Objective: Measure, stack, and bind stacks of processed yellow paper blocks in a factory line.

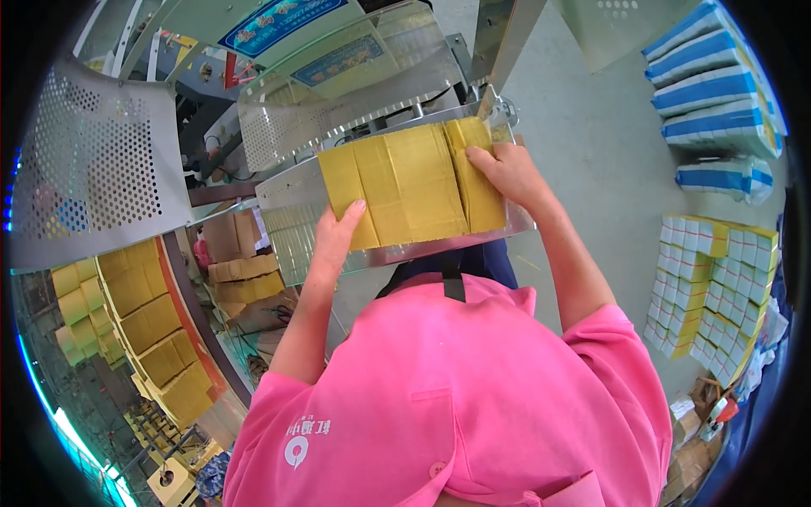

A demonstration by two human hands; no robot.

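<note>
A row of yellow paper bundles (412, 182) lies side by side on a metal machine table (287, 182) in front of me. My left hand (340, 232) grips the near left end, its thumb on top and its other fingers hidden beneath or behind. At the opposite end, my right hand (508, 173) clasps the last bundle (481, 203), thumb across the top. A dark, narrow gap separates this bundle from the others. Just beyond the row, a clear plastic guard (338, 101) with a perforated metal plate tilts over the machine.
A perforated metal panel (101, 152) stands at left. Below it, yellow paper stacks (156, 317) line a shelf. At right, blue-and-white wrapped packs (710, 89) are piled on the floor, nearer to me than which sit white-and-yellow banded bundles (710, 287). A metal post (504, 38) rises beyond my right hand.
</note>
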